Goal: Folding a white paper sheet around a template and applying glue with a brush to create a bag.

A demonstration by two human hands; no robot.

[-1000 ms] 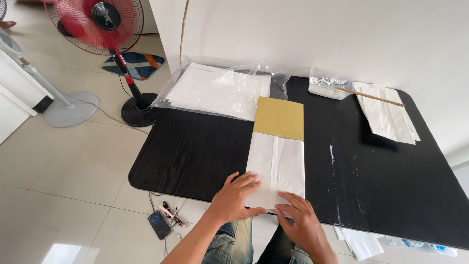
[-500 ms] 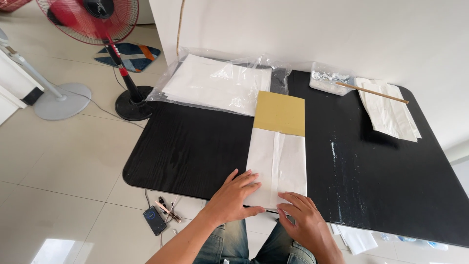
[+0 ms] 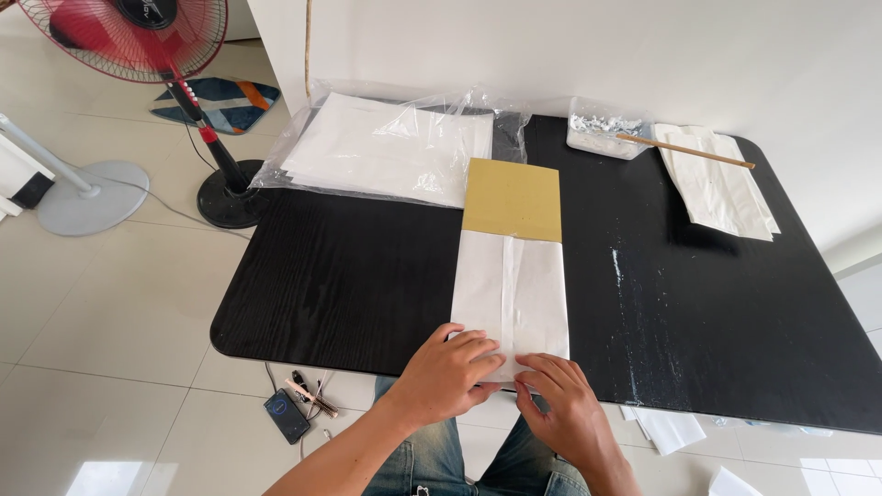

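Left hand (image 3: 447, 372): fingers (image 3: 480, 345) spread and flat, pressing down on the near end of the white paper bag (image 3: 511, 294); nothing gripped. Right hand (image 3: 565, 409): fingers (image 3: 540, 365) extended and loosely apart, tips touching the same near edge of the bag just beside the left hand; also gripping nothing. Whether a fold lies under the hands cannot be told.

Landmark: white paper bag. It lies flat and lengthwise on the black worktop (image 3: 349, 285), near end at the worktop's front edge, a centre seam running along it. A tan cardboard sheet (image 3: 513, 198) sticks out of its far end.

Beyond the bag and to its left: clear plastic wrap (image 3: 386, 138) holding a stack of white sheets, touching the cardboard's corner. Beyond and to the right: a small clear tray (image 3: 602, 133) with crumpled foil, a thin wooden stick (image 3: 684, 152) resting from it onto a pile of white bags (image 3: 721, 188). Right of the bag: pale streaks of powder (image 3: 625, 303) on the worktop.

Floor, left of the bag: a red fan (image 3: 138, 37) on a black base, a patterned mat (image 3: 216, 103), a phone (image 3: 287, 415). Below the worktop's front edge, right of the bag: loose paper pieces (image 3: 666, 429). Blue jeans (image 3: 441, 459) below the hands.
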